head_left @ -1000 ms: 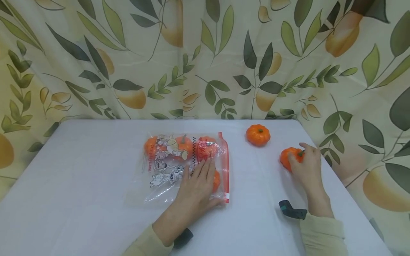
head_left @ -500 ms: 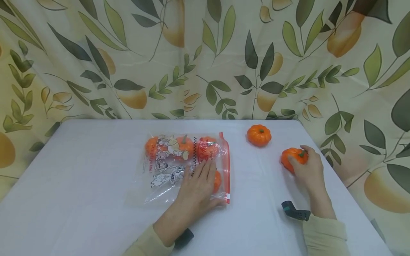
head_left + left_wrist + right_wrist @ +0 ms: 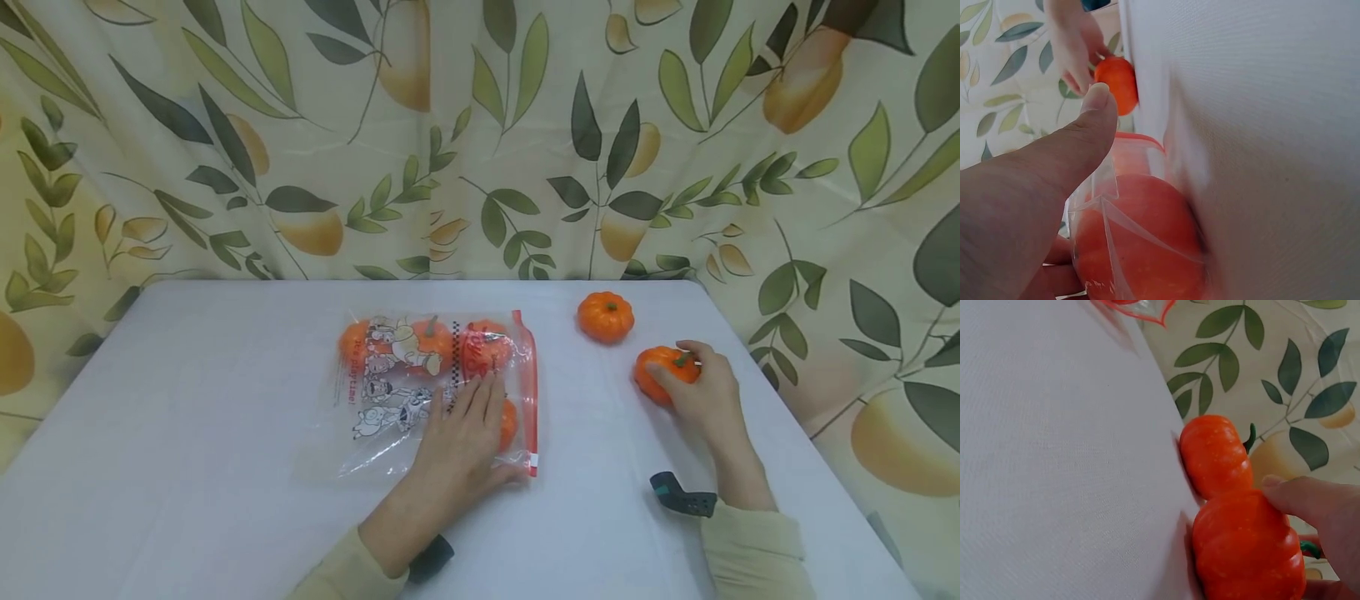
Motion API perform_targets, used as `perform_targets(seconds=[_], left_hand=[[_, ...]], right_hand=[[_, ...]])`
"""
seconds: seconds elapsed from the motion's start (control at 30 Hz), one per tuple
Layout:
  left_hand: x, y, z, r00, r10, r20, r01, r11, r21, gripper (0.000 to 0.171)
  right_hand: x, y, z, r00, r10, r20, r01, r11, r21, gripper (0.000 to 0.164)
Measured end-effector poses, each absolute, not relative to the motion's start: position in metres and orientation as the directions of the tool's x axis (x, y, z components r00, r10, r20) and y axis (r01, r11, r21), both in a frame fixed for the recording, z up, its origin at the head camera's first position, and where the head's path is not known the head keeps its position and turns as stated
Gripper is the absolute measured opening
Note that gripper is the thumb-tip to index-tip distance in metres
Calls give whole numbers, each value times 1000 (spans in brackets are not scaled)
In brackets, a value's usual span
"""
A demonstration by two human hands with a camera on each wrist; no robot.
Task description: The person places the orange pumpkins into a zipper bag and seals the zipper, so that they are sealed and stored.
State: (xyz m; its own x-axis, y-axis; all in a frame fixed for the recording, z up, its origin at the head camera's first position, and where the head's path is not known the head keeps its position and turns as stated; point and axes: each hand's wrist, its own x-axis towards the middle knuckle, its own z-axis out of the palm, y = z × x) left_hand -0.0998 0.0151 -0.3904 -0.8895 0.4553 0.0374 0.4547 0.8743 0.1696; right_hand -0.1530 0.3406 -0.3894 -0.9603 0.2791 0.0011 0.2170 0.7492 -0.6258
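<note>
In the head view a clear zip bag (image 3: 397, 392) with printed cartoon figures and a red zip edge lies flat, with several orange toy pumpkins inside. My left hand (image 3: 459, 446) rests on the bag's lower right part, fingers straight, partly covering a bagged pumpkin (image 3: 507, 425). Over on the right, my right hand (image 3: 708, 396) grips a loose orange pumpkin (image 3: 654, 377) with a green stem between thumb and fingers. The right wrist view shows this pumpkin (image 3: 1244, 550) beside the table surface; whether it touches the table is unclear.
Another loose pumpkin (image 3: 605, 317) sits near the table's back edge, between the bag and my right hand. The white table (image 3: 187, 417) ends at a leaf-patterned curtain (image 3: 510, 150). A dark wrist device (image 3: 682, 495) juts from the right sleeve.
My right hand has shifted slightly left with the pumpkin, bringing it closer to the other loose one. My left hand and the bag have stayed in place.
</note>
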Motion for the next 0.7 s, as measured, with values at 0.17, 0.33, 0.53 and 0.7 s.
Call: perform_targets(seconds=[0.17, 0.33, 0.53, 0.7], left_hand=[[-100, 15, -390, -892, 451, 39, 450, 877, 167, 113], [-100, 15, -389, -893, 449, 37, 448, 878, 171, 114], [-99, 13, -389, -896, 443, 25, 439, 876, 197, 114], [-99, 14, -389, -892, 450, 31, 448, 876, 180, 113]], right_hand=[[-154, 341, -391, -971, 237, -15, 198, 772, -604, 74], [-153, 344, -386, -976, 187, -110, 216, 783, -583, 76], [-152, 346, -379, -980, 108, -169, 189, 780, -596, 82], [-150, 341, -380, -987, 92, -131, 153, 786, -599, 78]])
